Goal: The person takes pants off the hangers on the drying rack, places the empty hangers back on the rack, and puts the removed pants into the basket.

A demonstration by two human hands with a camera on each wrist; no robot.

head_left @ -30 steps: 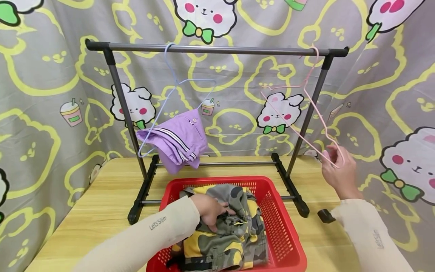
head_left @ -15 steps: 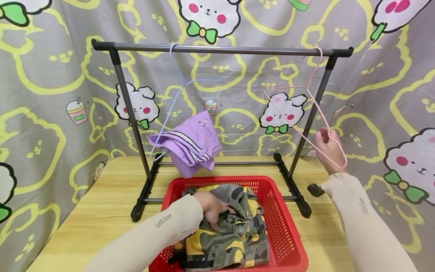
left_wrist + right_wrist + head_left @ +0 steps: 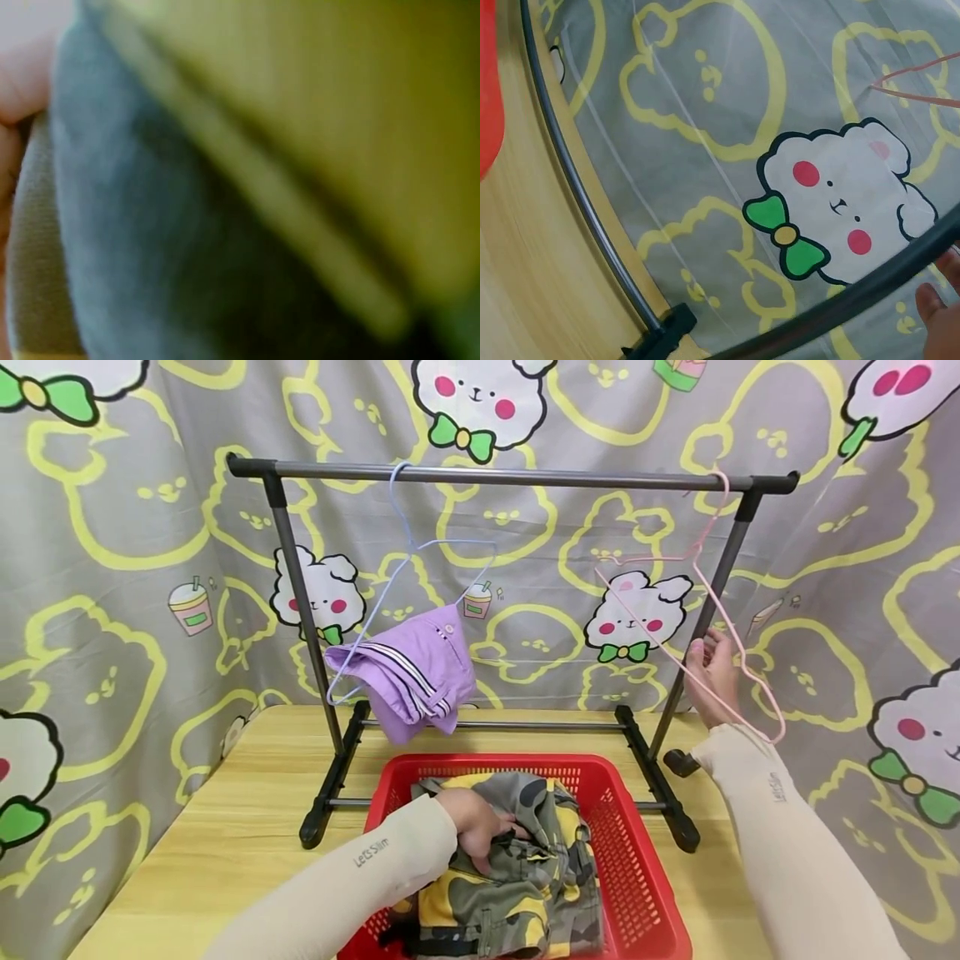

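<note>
My left hand (image 3: pixel 476 827) rests on yellow, grey and black camouflage pants (image 3: pixel 517 893) inside a red basket (image 3: pixel 637 868), fingers pointing right over the cloth. The left wrist view is a blur of this fabric (image 3: pixel 150 210), with some fingers at its left edge. My right hand (image 3: pixel 714 681) is beside the right post of a garment rack (image 3: pixel 525 477). A pink hanger (image 3: pixel 723 602) hangs on the rail, its bottom wire crossing in front of this hand. The right wrist view has only fingertips (image 3: pixel 934 311) at its edge, close to the dark post (image 3: pixel 817 311).
Purple pants (image 3: pixel 412 668) hang folded over a blue hanger (image 3: pixel 390 585) at the rail's left. The rack's black feet (image 3: pixel 318 818) stand on a wooden table (image 3: pixel 202 860). A patterned curtain (image 3: pixel 525 635) closes off the back and sides.
My right hand has let go of the pink hanger's lower corner and moved left, towards the right post. The left hand has stayed on the camouflage pants. The head view has shifted slightly.
</note>
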